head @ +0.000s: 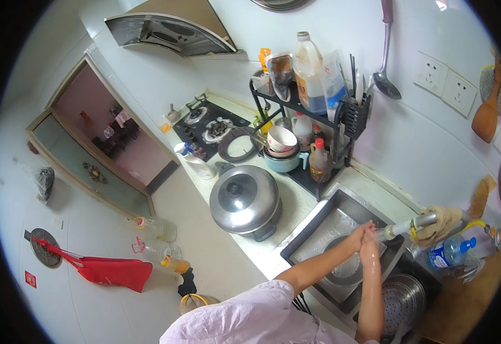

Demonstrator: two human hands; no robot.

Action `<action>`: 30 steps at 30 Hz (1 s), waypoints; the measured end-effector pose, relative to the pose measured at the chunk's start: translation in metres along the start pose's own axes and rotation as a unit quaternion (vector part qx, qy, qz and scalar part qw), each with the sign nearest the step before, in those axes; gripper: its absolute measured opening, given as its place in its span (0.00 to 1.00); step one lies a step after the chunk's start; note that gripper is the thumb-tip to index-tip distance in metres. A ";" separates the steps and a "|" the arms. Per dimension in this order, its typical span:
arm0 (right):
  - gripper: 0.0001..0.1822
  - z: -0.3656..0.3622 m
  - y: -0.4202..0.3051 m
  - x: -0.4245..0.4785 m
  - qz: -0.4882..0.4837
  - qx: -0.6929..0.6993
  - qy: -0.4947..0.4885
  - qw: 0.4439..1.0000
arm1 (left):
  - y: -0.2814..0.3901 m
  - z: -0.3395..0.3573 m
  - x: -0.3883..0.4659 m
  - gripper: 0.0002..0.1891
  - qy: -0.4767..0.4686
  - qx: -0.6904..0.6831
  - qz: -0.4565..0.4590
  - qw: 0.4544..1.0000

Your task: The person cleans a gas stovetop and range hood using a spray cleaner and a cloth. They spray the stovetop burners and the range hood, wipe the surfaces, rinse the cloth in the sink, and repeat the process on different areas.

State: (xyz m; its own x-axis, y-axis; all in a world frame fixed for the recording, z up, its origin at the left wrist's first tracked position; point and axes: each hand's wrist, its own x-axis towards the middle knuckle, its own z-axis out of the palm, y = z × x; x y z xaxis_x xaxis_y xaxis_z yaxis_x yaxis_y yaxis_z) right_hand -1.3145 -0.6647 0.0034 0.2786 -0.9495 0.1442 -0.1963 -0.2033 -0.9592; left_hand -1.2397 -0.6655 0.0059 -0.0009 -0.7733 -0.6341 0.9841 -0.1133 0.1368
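My left hand (357, 239) and my right hand (370, 248) are pressed together over the stainless steel sink (338, 217). Water runs onto them from the white end of the faucet (405, 227), and my right forearm looks wet. The fingers overlap, so whether anything is between the palms cannot be told. Below the hands a round metal basin (340, 268) sits in the sink, partly covered by my forearms.
Left of the sink stands a lidded steel pot (246, 206). Behind it, a black rack (295, 103) holds bottles and bowls. A perforated steamer tray (398, 305) and a blue-pump soap bottle (448, 253) are at right. A gas stove (203, 124) lies farther along the counter.
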 end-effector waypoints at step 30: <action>0.13 -0.100 -0.161 -0.061 0.165 0.195 -0.290 0.922 | 0.034 0.020 -0.165 0.20 -0.300 0.746 0.039 0.594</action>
State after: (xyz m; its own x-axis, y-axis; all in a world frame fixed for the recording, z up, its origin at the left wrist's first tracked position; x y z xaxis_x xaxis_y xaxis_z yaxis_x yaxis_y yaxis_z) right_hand -1.3940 -0.5978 0.1732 0.7425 -0.6335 -0.2176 -0.0396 0.2827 -0.9584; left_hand -1.2099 -0.5543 0.1299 -0.4688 -0.8450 -0.2572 -0.2657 -0.1428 0.9534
